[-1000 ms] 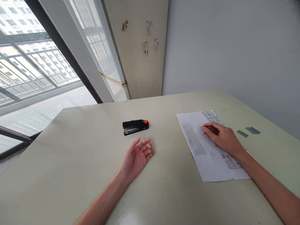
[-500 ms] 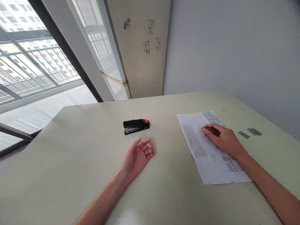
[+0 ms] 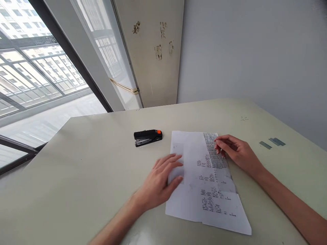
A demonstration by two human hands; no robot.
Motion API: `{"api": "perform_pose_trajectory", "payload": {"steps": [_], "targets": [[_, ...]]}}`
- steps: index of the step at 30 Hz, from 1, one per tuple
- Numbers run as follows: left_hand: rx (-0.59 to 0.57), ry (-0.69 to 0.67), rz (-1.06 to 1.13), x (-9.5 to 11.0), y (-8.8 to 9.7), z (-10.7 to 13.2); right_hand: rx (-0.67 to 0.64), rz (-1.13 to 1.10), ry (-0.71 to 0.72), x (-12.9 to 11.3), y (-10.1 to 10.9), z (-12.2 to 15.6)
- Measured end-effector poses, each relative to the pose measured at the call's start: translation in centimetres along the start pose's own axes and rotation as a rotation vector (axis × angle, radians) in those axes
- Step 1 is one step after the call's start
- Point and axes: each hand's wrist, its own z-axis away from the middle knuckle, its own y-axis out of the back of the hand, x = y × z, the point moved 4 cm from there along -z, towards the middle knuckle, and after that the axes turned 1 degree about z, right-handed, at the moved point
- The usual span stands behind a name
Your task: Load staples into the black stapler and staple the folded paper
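Observation:
A printed sheet of paper [image 3: 204, 183] lies on the pale table [image 3: 89, 170] in front of me, turned at a slight angle. My left hand [image 3: 159, 182] rests palm down on its left edge, fingers stretched out and a little blurred. My right hand [image 3: 236, 151] sits at the sheet's upper right part, fingers curled with the tips pressing the paper. A black stapler [image 3: 148, 137] with an orange tip lies closed just beyond the paper's top left corner, apart from both hands.
Two short grey strips [image 3: 272, 143] lie on the table at the far right. A grey wall runs behind the table, with a stained pillar [image 3: 153, 51] and large windows at the left. The table's left edge drops toward the window.
The paper has slid left and turned, drawn by my right hand. My left hand has flipped from palm up to palm down and landed on the sheet's left edge.

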Motion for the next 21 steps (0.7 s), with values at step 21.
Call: {"api": "perform_pose_trajectory", "payload": {"steps": [21], "targets": [[0.021,-0.103,-0.399,0.0,0.2,0.3,-0.338,0.099,0.009,-1.1,-1.8,0.7]]}}
